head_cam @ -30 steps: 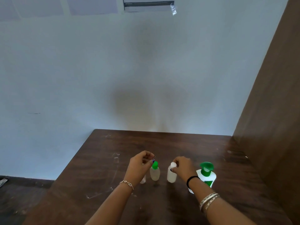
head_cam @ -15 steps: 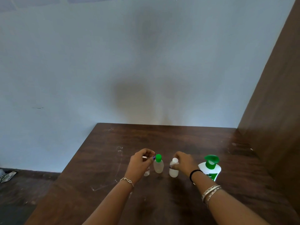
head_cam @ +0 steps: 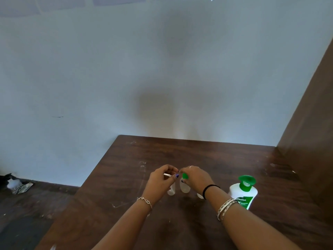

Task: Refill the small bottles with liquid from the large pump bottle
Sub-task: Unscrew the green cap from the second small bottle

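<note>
Soft, dim daylight fills the scene. A blurred shadow darkens the wall (head_cam: 162, 109) at 12 o'clock above the table (head_cam: 126, 177). Wide-angle distortion bends the edges; detail is soft.

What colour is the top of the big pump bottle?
Green, on the white pump bottle, clearest in the head view.

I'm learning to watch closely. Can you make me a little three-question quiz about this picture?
1. True or false: the right hand pinches the green cap.
2. How many small bottles show? A one, B three, C five.
3. Which side of the hands is the large pump bottle on?

Key: 1 true. 2 B: left bottle, middle bottle, right bottle. 3 The person's right; the left hand is farthest from it.
</note>
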